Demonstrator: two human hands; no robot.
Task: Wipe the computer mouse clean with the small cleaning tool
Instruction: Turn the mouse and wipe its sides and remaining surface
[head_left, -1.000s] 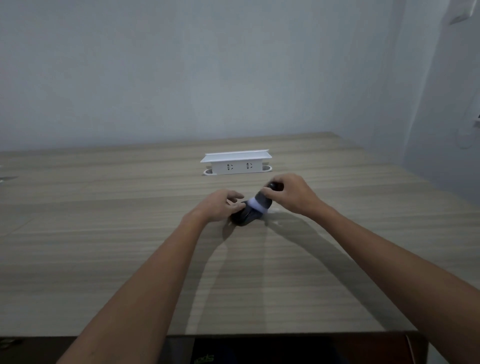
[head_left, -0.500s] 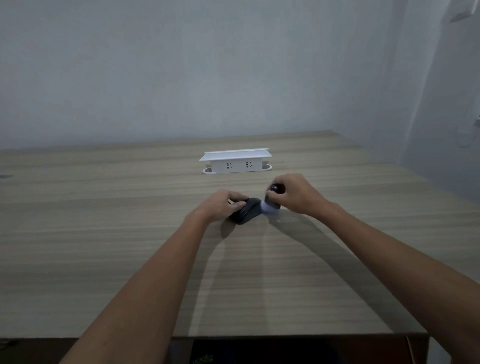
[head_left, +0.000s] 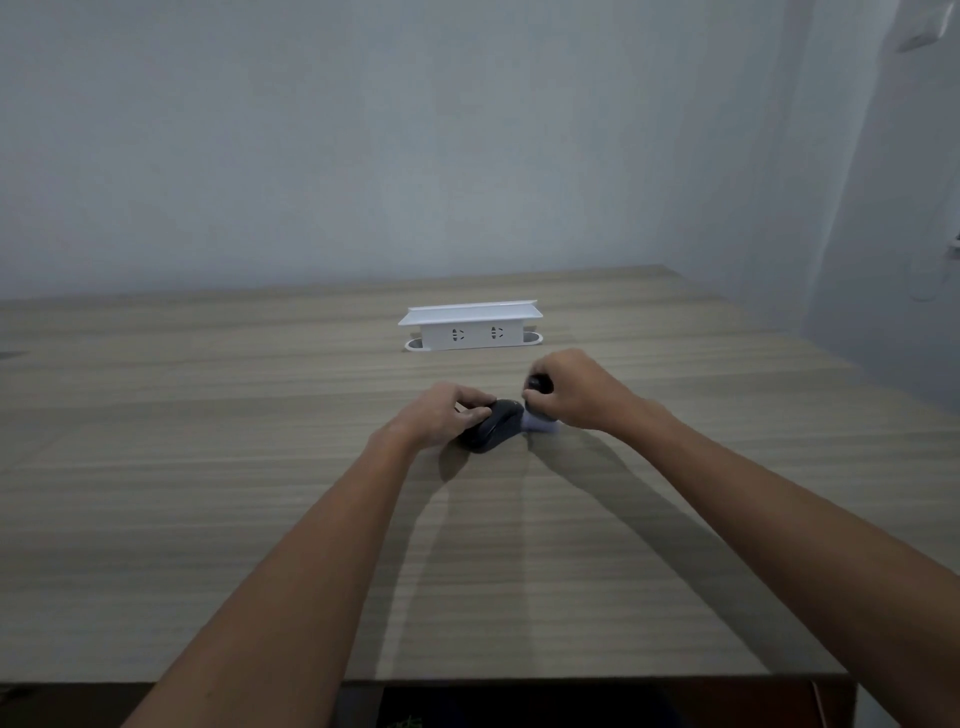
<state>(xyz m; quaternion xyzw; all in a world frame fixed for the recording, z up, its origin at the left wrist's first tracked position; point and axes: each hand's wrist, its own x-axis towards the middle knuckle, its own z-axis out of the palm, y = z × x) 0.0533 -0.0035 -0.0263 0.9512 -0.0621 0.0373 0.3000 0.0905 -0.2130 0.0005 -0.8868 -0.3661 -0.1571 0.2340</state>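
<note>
You were working in dim, flat, bluish light with no glare anywhere. Your forearms threw long soft shadows across the wooden table, running toward you and slightly left, and a small dark shadow pooled under your left hand, so the light seemed to come from above and ahead. Your right hand was a little smeared at the fingers, and the pale end of the cleaning tool was blurred. The wide lens bent the table's far edge and stretched your arms toward the lower corners. Fine detail was soft and grainy throughout.
</note>
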